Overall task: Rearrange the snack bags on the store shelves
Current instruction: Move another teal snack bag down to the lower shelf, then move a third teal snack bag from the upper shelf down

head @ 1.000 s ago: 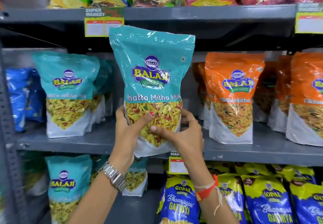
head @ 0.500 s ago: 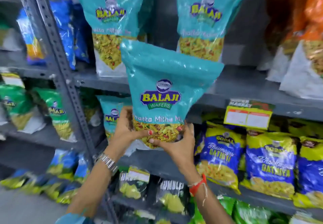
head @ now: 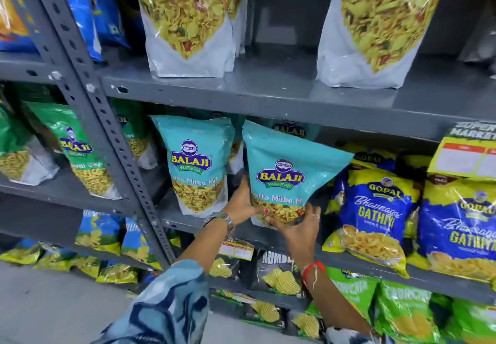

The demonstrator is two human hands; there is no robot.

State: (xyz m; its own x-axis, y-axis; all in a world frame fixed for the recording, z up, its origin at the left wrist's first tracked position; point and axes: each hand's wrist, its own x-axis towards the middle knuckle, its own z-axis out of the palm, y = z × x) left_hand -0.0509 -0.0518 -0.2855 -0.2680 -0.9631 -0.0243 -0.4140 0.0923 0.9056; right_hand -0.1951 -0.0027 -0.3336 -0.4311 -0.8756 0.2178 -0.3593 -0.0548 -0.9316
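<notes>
While both hands clasp its lower end, the teal Balaji bag (head: 284,180) leans left at the middle shelf (head: 268,233), just beside a matching teal bag (head: 196,166). The left hand (head: 240,200) grips its left edge; the right hand (head: 298,227) cups beneath. Blue Gopal bags (head: 373,217) sit right.

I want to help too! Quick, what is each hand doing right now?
Left hand: closed on the left side of the teal snack bag.
Right hand: closed on the bottom of the same bag.
</notes>
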